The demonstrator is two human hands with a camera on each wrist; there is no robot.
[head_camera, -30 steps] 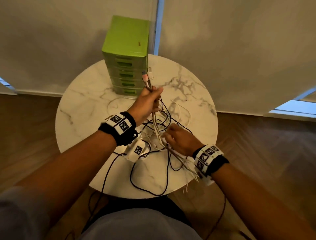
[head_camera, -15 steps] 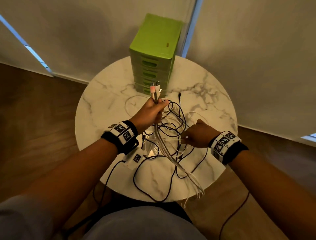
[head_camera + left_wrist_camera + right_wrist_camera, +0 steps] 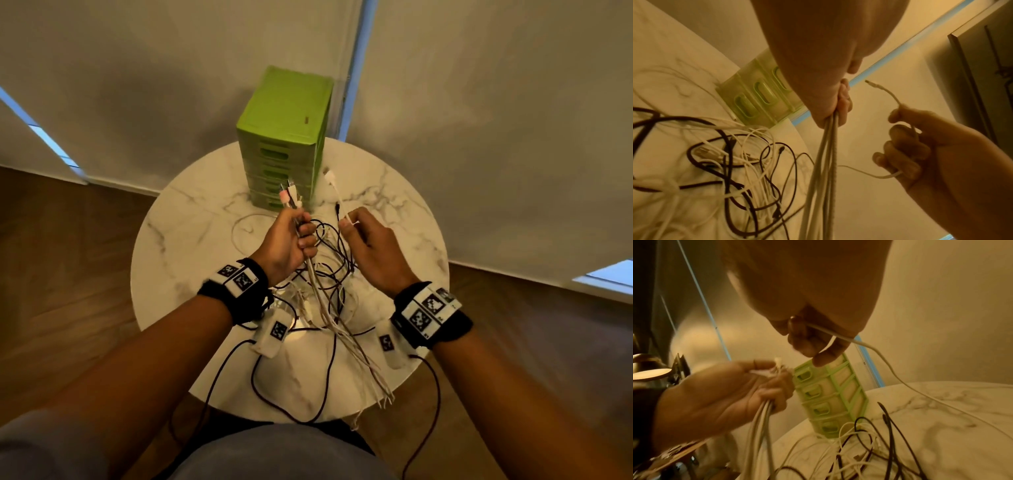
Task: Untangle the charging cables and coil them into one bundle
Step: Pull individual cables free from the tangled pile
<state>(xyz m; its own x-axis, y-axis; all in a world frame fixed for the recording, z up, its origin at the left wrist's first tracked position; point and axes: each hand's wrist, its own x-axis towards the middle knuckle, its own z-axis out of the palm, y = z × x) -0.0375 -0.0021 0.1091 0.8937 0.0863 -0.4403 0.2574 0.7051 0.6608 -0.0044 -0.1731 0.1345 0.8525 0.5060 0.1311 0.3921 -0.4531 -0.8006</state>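
Observation:
My left hand [image 3: 291, 240] grips a bunch of white cables [image 3: 329, 308] upright above the round marble table [image 3: 178, 246]. Their plug ends [image 3: 287, 197] stick up out of the fist and the long tails [image 3: 373, 377] hang past the table's front edge. My right hand [image 3: 363, 236] pinches a single white cable [image 3: 337, 195] just below its plug, which points up. In the left wrist view the left hand [image 3: 836, 105] holds the bunch [image 3: 824, 162] and the right hand [image 3: 906, 142] holds the single cable [image 3: 888, 92]. A tangle of black and white cables [image 3: 329, 274] lies on the table under both hands.
A green drawer unit [image 3: 284, 137] stands at the back of the table, close behind the hands. Black wires [image 3: 260, 377] run from the wrist cameras over the table's front edge. Curtains hang behind and wood floor surrounds the table.
My right hand has risen from the tangle with one white cable end and now holds it up beside the left hand's bunch. The left hand keeps its grip.

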